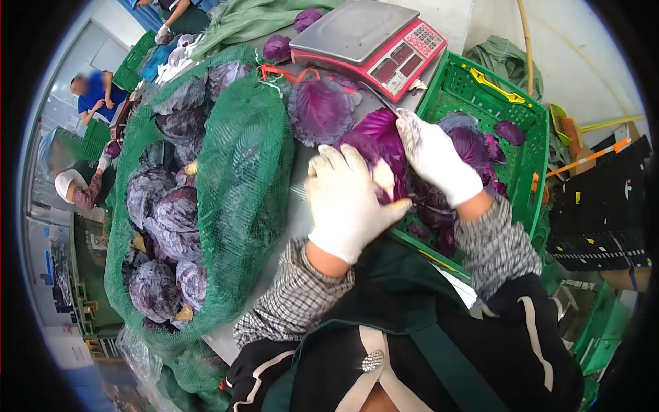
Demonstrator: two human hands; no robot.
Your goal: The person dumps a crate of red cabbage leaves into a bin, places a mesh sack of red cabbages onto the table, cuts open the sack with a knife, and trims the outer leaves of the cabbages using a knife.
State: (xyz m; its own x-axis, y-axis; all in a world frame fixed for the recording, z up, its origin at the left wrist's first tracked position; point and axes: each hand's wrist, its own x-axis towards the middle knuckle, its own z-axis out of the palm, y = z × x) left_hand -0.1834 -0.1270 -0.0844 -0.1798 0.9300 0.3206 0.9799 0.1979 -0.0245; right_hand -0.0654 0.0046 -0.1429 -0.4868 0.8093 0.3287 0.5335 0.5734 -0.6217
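Note:
A purple-red cabbage point(376, 141) with a pale cut stem is between my two white-gloved hands. My left hand point(350, 196) grips its near left side, the thumb stretched below the stem. On its right side, the curled fingers of my right hand point(436, 154) press against the outer leaves. A thin dark edge shows by the right fingertips; I cannot make out what it is. Just left of the cabbage, a loose outer leaf point(319, 113) lies on the grey table. The green crate point(539, 147) under my right forearm holds purple cabbage leaves point(470, 145).
An open green mesh sack point(244, 165) full of cabbages point(175, 209) fills the left side. A red scale point(405, 58) with a steel plate stands at the back. Small cabbages point(277, 49) lie beside it. Other people point(103, 96) work at the far left.

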